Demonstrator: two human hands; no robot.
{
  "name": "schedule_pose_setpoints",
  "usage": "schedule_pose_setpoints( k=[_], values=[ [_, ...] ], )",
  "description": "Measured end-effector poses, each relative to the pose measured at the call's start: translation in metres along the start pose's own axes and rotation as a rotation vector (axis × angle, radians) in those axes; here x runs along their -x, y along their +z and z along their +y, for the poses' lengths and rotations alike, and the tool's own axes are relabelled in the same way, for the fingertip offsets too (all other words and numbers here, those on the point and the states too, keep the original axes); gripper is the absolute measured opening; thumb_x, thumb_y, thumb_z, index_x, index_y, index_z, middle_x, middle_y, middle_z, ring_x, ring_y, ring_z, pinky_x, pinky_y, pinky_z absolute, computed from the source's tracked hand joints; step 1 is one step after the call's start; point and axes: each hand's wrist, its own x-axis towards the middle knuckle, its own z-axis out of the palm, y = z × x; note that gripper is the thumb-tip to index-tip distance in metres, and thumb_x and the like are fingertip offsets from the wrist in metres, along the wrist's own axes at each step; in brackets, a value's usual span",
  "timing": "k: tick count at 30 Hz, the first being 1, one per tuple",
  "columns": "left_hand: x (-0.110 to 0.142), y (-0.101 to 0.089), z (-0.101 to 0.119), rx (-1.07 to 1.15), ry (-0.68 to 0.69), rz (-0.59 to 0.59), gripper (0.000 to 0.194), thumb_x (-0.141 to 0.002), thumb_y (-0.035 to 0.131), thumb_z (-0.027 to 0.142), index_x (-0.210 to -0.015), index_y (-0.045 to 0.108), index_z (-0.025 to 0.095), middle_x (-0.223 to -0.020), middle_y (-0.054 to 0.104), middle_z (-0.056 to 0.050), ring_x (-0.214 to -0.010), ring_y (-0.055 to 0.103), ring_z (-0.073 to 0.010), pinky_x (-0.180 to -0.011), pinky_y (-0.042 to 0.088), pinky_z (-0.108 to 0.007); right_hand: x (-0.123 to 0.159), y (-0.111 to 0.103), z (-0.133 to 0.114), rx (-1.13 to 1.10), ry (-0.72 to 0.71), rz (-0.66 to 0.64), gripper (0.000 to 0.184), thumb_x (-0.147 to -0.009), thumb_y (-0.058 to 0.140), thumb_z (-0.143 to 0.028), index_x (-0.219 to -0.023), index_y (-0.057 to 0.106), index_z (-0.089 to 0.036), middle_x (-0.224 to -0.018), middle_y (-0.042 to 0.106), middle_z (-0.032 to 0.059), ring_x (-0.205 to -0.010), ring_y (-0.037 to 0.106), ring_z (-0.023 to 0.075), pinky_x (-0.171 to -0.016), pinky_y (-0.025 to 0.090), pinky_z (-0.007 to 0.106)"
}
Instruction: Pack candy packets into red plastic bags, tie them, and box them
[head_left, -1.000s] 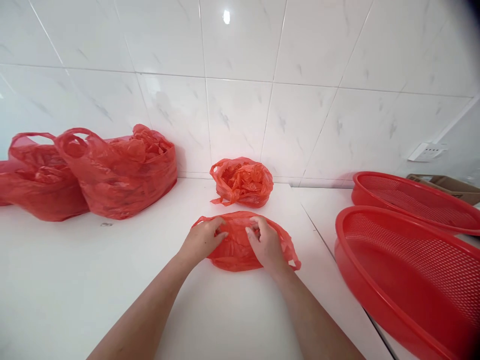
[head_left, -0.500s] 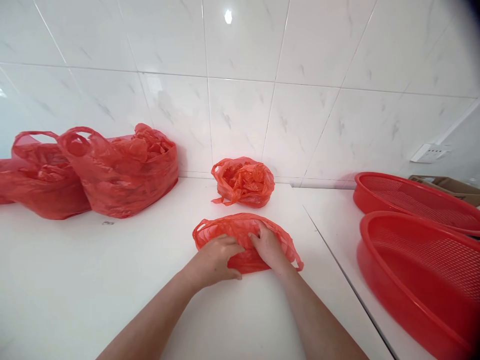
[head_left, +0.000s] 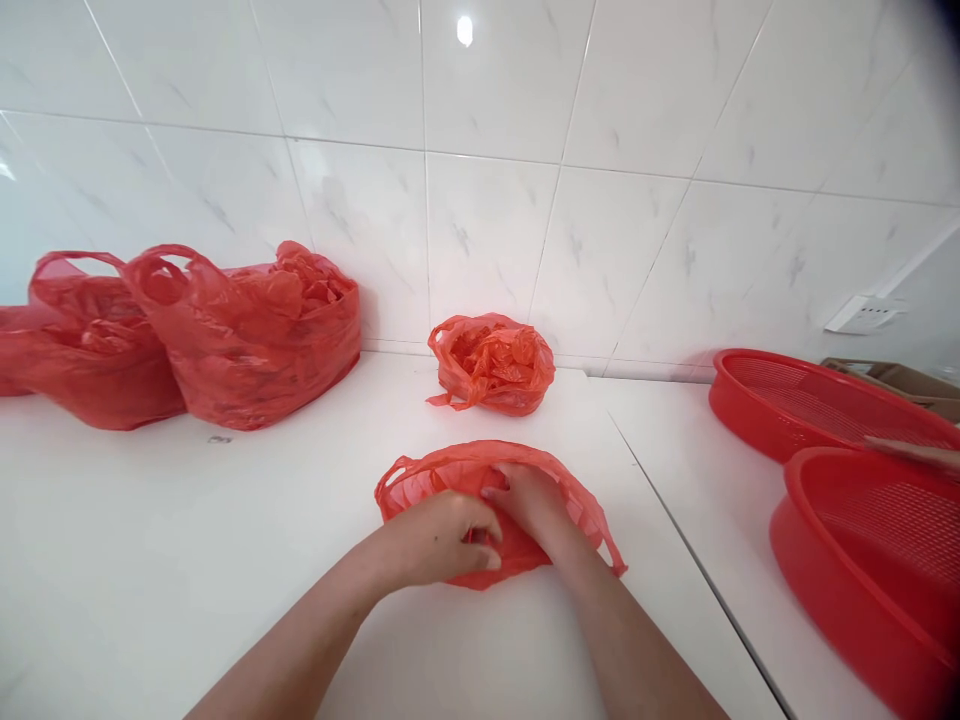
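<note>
A thin red plastic bag (head_left: 450,462) with loop handles lies on the white tabletop in front of me, its mouth spread wide. My left hand (head_left: 442,540) is at the bag's front edge, fingers curled toward the thumb with red film between them. Inside the mouth is my right hand (head_left: 529,500), palm down, its thumb and fingers apart and pointing left. Just behind sits a smaller red bag (head_left: 495,365) stuffed with crumpled red plastic.
Two large full red bags (head_left: 255,350) (head_left: 112,370) stand at the left by the tiled wall. Red mesh-walled baskets (head_left: 817,590) (head_left: 750,410) are on the right, beyond a table seam. A tan, blurred shape (head_left: 911,452) crosses between them. A wall socket (head_left: 866,314) is above.
The bag's mouth has spread wider and its front edge has come nearer me. My left fingers have curled closer to the thumb. My right hand is deeper inside. The near basket has shifted right.
</note>
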Motion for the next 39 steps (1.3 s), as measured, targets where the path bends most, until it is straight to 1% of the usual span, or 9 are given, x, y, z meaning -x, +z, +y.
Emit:
schedule_pose_setpoints(
  k=[3,8,13,19,22,27,32,35,39],
  values=[
    [-0.008,-0.012,0.003,-0.057,0.009,0.239,0.022,-0.081,0.05,0.025,-0.097,0.065,0.03,-0.102,0.065,0.004,-0.09,0.059,-0.018,-0.07,0.047,-0.026,0.002,-0.007,-0.012,-0.095,0.012,-0.118,0.022,-0.081,0.049,-0.031,-0.066,0.06,-0.021,-0.06,0.061,0.0014,-0.047,0.052,0.0135,-0.043,0.035,0.026],
    [-0.033,-0.03,0.0,-0.273,0.062,0.461,0.041,-0.081,0.05,0.02,-0.12,0.055,0.032,-0.128,0.053,0.002,-0.115,0.05,-0.0222,-0.087,0.046,-0.031,0.009,-0.018,-0.027,-0.098,-0.169,-0.079,0.012,-0.078,0.049,-0.022,-0.076,0.061,-0.023,-0.069,0.061,0.0002,-0.059,0.056,0.0143,-0.048,0.039,0.025],
    [-0.062,-0.035,-0.015,-0.435,0.071,0.434,0.043,-0.077,0.054,0.013,-0.118,0.055,0.027,-0.12,0.058,-0.002,-0.117,0.048,-0.0237,-0.093,0.043,-0.035,0.011,-0.021,-0.025,-0.066,-0.259,-0.043,0.021,-0.081,0.046,-0.019,-0.067,0.061,-0.022,-0.069,0.058,-0.0004,-0.064,0.055,0.0137,-0.056,0.043,0.025],
    [-0.073,-0.028,-0.033,-0.418,0.101,0.295,0.042,-0.071,0.055,0.008,-0.108,0.061,0.027,-0.121,0.06,0.0,-0.115,0.051,-0.0214,-0.091,0.043,-0.03,0.004,-0.023,-0.025,0.109,-0.383,0.433,0.03,-0.09,0.039,-0.019,-0.108,0.063,-0.021,-0.124,0.056,0.0077,-0.121,0.044,0.0227,-0.102,0.036,0.039],
    [-0.071,-0.027,-0.039,-0.397,0.04,0.249,0.05,-0.068,0.058,0.011,-0.115,0.059,0.029,-0.124,0.06,0.0,-0.114,0.054,-0.0219,-0.088,0.045,-0.028,-0.003,-0.017,-0.012,0.209,-0.252,0.416,0.038,-0.089,0.042,-0.022,-0.125,0.054,-0.017,-0.139,0.044,0.0108,-0.132,0.031,0.0268,-0.105,0.029,0.045],
    [-0.058,-0.023,-0.039,-0.331,-0.006,0.248,0.037,-0.078,0.055,0.024,-0.114,0.061,0.029,-0.112,0.066,0.001,-0.099,0.061,-0.0212,-0.074,0.049,-0.026,-0.012,-0.008,0.008,0.205,-0.072,0.213,0.04,-0.09,0.043,-0.03,-0.126,0.051,-0.015,-0.127,0.055,0.0132,-0.117,0.047,0.0258,-0.095,0.037,0.04],
    [-0.034,-0.017,-0.039,-0.337,0.167,0.676,0.026,-0.09,0.04,0.027,-0.103,0.063,0.024,-0.11,0.064,-0.003,-0.103,0.058,-0.0193,-0.091,0.045,-0.03,-0.011,-0.015,0.005,0.248,-0.021,0.185,0.034,-0.093,0.032,-0.027,-0.099,0.065,-0.021,-0.095,0.066,0.0088,-0.091,0.057,0.0219,-0.074,0.04,0.032],
    [-0.024,-0.017,-0.049,-0.368,0.051,0.893,0.029,-0.086,0.05,0.035,-0.109,0.06,0.022,-0.125,0.054,-0.008,-0.118,0.048,-0.0251,-0.101,0.038,-0.038,-0.011,-0.019,0.001,0.223,0.055,0.188,0.038,-0.095,0.028,-0.027,-0.088,0.066,-0.021,-0.087,0.066,0.0077,-0.081,0.06,0.0195,-0.066,0.038,0.03],
    [-0.014,-0.021,-0.067,-0.048,-0.264,0.736,0.059,-0.076,0.057,0.054,-0.127,0.047,0.027,-0.124,0.053,-0.008,-0.11,0.054,-0.0262,-0.089,0.047,-0.039,-0.011,-0.021,0.003,0.169,0.129,0.203,0.034,-0.093,0.03,-0.028,-0.092,0.064,-0.022,-0.087,0.068,0.0058,-0.08,0.062,0.0199,-0.066,0.04,0.03]
  ],
)
